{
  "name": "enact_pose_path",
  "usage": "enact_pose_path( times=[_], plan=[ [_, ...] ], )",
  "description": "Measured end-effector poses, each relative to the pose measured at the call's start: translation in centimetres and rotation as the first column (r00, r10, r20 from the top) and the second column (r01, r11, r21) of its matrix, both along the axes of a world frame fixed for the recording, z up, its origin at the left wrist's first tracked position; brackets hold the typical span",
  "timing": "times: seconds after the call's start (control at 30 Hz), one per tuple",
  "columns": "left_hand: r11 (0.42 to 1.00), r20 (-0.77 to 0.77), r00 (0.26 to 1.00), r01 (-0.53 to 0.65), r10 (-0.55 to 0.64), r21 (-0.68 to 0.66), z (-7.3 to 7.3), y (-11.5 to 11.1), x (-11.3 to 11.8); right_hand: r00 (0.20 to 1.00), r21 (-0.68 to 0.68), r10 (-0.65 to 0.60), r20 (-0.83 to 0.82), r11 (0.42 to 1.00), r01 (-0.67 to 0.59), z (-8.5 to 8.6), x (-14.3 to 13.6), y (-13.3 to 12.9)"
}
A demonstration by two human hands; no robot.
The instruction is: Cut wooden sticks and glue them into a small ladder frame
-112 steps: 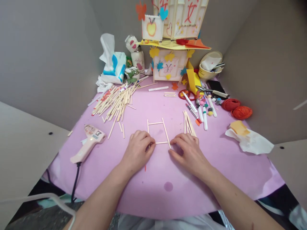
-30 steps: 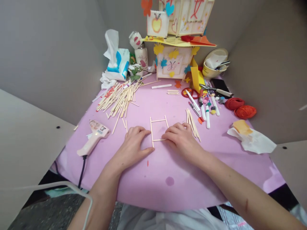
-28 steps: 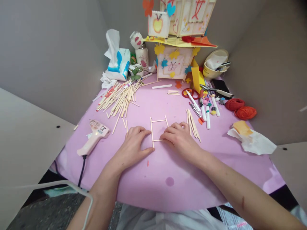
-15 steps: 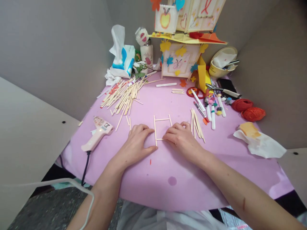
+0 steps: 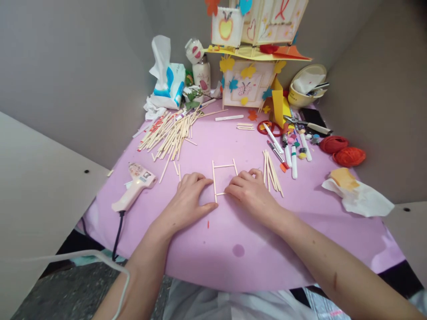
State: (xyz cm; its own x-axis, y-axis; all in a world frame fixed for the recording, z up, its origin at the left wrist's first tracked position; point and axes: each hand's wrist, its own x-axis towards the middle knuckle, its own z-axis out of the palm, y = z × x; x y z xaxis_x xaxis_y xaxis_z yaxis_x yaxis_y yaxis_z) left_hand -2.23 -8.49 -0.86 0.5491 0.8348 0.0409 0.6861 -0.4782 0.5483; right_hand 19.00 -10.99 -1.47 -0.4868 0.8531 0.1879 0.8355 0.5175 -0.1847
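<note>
A small frame of thin wooden sticks point(image 5: 214, 178) lies flat on the pink-covered table point(image 5: 267, 253). Its two long sticks are joined by an upper and a lower crosspiece. My left hand point(image 5: 192, 195) has thumb and fingertips against the left long stick. At the lower crosspiece and right side, my right hand point(image 5: 248, 191) holds the frame with its fingers bunched together, hiding the lower right corner. Several loose sticks point(image 5: 271, 173) lie just right of my right hand.
A glue gun point(image 5: 138, 184) with a cord lies left. Behind are a stick pile point(image 5: 170, 133), short sticks point(image 5: 245, 126) and a decorated model house point(image 5: 248, 82). Markers point(image 5: 294, 162), red yarn point(image 5: 349, 156) and a sponge on paper point(image 5: 343, 178) lie right.
The whole view has shifted slightly, with objects appearing a little further left. Both hands keep nearly the same place on the stick frame.
</note>
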Motion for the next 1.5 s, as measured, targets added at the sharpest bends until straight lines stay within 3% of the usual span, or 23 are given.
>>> enact_pose_path(
  times=[0.6,0.77,0.93,1.5],
  plan=[
    [1.0,0.0,1.0,0.002,-0.002,0.008,-0.1,0.0,0.0,0.999,-0.005,-0.017,-0.044,1.0,0.017,0.2,-0.1,-0.2],
    [1.0,-0.007,1.0,0.008,-0.008,0.006,-0.1,0.1,-0.1,0.964,-0.047,-0.149,-0.22,0.989,0.142,1.5,2.7,-0.3],
    [1.0,-0.029,1.0,0.007,-0.007,-0.001,-0.2,0.2,-0.1,0.942,-0.201,-0.208,-0.262,0.967,0.158,1.0,5.4,-0.3],
    [1.0,-0.039,0.999,0.012,-0.012,0.005,-0.2,0.2,-0.1,0.94,-0.289,-0.216,-0.264,0.948,0.137,0.4,4.3,-0.8]
  ],
)
